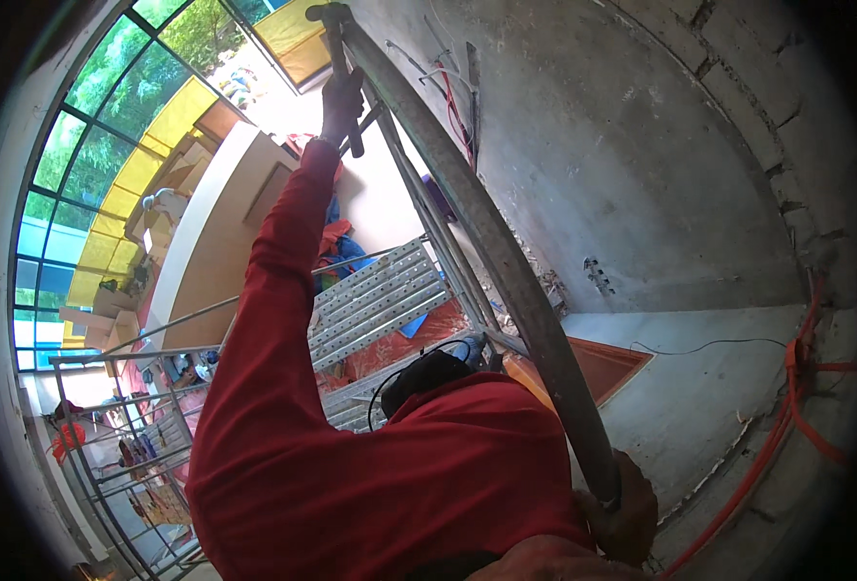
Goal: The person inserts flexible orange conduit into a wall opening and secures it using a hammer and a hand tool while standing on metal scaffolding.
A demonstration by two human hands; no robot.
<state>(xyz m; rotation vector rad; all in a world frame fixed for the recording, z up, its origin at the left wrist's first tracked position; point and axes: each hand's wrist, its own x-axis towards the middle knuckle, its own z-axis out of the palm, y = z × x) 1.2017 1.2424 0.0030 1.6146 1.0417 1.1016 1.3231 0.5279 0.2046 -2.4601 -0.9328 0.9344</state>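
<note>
Head view, left hand (342,102) closed round a dark hammer (335,46) near the upper end of a round, scuffed metal pipe (493,232), right hand (631,508) curled round its lower end, perforated metal planks (380,295) below, blotchy grey wall (641,174).

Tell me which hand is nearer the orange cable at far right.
Right. The right hand, on the pole, is left of the cable; the left hand, gripping a hammer, is farther up-left.

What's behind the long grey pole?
Beyond the pole, a grey wall shows on one side and a holey metal plank on the other. The pole hides whatever is directly behind it.
</note>
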